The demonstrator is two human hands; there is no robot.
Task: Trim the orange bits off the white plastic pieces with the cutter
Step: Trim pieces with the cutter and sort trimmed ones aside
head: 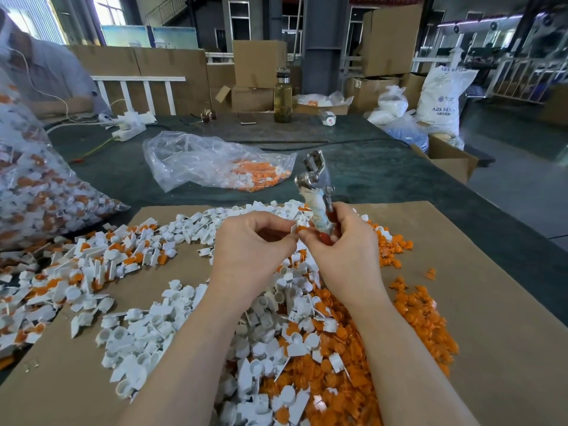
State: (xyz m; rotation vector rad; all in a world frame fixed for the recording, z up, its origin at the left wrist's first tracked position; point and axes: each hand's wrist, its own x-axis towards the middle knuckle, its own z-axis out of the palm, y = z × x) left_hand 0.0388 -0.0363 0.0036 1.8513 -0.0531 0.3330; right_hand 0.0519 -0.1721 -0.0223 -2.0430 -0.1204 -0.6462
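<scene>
Pinching a small white-and-orange piece above the cardboard sheet, the left hand curls its fingers inward, wrist raised. Just right of the piece, the right hand grips the cutter by its handles, blades pointing up. Trimmed white pieces and orange bits lie heaped beneath both forearms.

Cardboard sheet on the bench's near edge, heap of plastic pieces across its middle, clear bag behind the sheet, bulging sack at the left edge, bottle and power strip toward the far edge, boxes beyond the bench.
</scene>
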